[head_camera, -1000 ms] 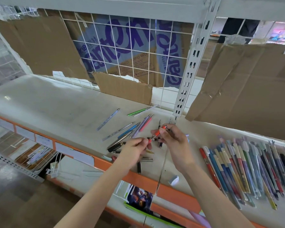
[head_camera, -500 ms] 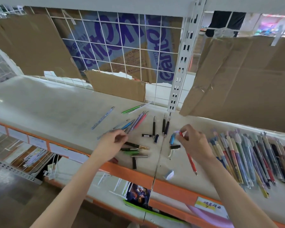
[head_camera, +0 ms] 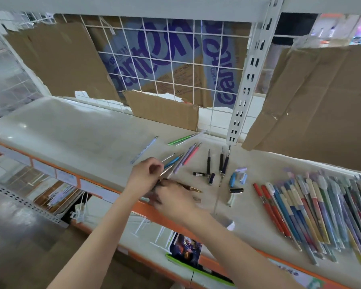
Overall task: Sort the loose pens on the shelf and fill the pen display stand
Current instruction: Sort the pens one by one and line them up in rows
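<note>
Both hands are in the loose pens (head_camera: pixel 181 157) near the shelf (head_camera: pixel 71 130) edge — this looks like the sorting step. The left hand (head_camera: pixel 144 174) curls round some thin pens. The right hand (head_camera: pixel 173 199) reaches over a dark pen (head_camera: pixel 188 187); I cannot tell if it grips. Sorted pens (head_camera: pixel 313 209) lie in a row, well apart. Next, pick one kind. Cardboard (head_camera: pixel 321 97) stands behind — no stand shows.

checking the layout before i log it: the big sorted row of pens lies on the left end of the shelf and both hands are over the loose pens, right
Not quite. The head view shows the sorted row of pens on the right end of the shelf, not the left. The rest holds: left hand and right hand are over the loose pens.
</note>
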A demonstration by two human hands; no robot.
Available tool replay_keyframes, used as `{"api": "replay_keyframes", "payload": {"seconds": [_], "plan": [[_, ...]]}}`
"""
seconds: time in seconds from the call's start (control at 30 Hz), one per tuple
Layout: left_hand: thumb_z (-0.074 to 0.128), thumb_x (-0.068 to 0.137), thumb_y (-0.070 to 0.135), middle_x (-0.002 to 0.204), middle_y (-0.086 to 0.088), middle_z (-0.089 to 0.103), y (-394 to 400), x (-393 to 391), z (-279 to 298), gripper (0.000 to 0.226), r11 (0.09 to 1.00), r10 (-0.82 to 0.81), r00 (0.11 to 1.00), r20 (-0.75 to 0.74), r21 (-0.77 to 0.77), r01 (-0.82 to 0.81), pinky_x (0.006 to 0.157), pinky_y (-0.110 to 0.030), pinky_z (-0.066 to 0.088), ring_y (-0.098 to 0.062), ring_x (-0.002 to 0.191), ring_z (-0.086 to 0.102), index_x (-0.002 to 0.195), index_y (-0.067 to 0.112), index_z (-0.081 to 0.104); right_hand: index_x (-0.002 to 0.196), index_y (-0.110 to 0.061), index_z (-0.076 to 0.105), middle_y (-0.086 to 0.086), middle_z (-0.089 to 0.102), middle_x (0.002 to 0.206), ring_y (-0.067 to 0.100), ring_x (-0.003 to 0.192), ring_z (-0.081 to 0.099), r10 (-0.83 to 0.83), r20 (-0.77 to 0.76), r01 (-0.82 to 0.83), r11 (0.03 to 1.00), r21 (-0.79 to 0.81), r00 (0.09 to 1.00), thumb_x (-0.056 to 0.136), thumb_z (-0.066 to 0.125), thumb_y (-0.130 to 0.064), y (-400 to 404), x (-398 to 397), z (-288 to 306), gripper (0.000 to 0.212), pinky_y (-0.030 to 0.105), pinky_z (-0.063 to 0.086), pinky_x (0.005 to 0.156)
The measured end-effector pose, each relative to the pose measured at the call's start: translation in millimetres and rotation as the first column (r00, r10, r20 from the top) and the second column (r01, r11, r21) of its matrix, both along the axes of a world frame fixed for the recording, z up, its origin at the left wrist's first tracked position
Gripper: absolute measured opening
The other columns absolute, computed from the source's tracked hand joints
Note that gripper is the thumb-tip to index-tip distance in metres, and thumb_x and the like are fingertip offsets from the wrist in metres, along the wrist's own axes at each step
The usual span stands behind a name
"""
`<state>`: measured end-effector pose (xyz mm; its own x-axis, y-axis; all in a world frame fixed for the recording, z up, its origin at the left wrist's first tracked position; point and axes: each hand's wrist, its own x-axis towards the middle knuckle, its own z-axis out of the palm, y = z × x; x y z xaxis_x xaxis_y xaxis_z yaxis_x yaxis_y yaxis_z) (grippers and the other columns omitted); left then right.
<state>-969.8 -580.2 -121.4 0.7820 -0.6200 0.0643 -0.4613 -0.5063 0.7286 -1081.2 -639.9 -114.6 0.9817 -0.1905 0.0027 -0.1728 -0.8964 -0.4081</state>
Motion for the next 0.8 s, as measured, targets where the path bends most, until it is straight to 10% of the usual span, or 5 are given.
{"api": "replay_keyframes", "payload": {"seconds": [0.23, 0.63, 0.8], "plan": [[0.059, 0.086, 0.009, 0.092, -0.007, 0.068, -36, -7, 2, 0.009, 0.997, -0.082, 0.989, 0.122, 0.006, 0.082, 0.077, -0.026, 0.043, -0.022, 0.088, 0.061, 0.089, 0.005, 0.066, 0.110, -0.006, 0.059, 0.014, 0.058, 0.112, 0.031, 0.107, 0.051, -0.036, -0.073, 0.029, 0.995, -0.095, 0.997, 0.095, 0.046, -0.036, -19, -5, -6, 0.036, 0.036, 0.040, 0.083], [0.041, 0.097, 0.030, 0.119, -0.011, 0.051, -100, -13, -18, 0.034, 0.890, -0.234, 0.834, 0.500, 0.456, -0.024, 0.090, -0.035, 0.039, -0.025, 0.108, 0.048, 0.120, 0.006, 0.052, 0.077, -0.023, 0.060, -0.017, 0.052, 0.053, 0.000, 0.051, 0.044, -0.523, 0.041, 0.396, 0.692, 0.604, 0.852, 0.091, 0.060, -0.028, -110, -73, -10, 0.015, 0.012, 0.033, 0.052], [0.044, 0.098, 0.018, 0.087, -0.004, 0.057, -62, -28, -10, 0.012, 0.977, -0.215, 0.945, 0.247, 0.048, 0.210, 0.062, -0.023, 0.034, -0.014, 0.074, 0.050, 0.097, 0.007, 0.048, 0.086, -0.026, 0.067, -0.012, 0.052, 0.051, 0.004, 0.046, 0.045, -0.644, 0.087, 0.284, 0.450, 0.847, 0.760, 0.090, 0.061, -0.013, -128, -93, -8, 0.014, 0.015, 0.040, 0.047]]}}
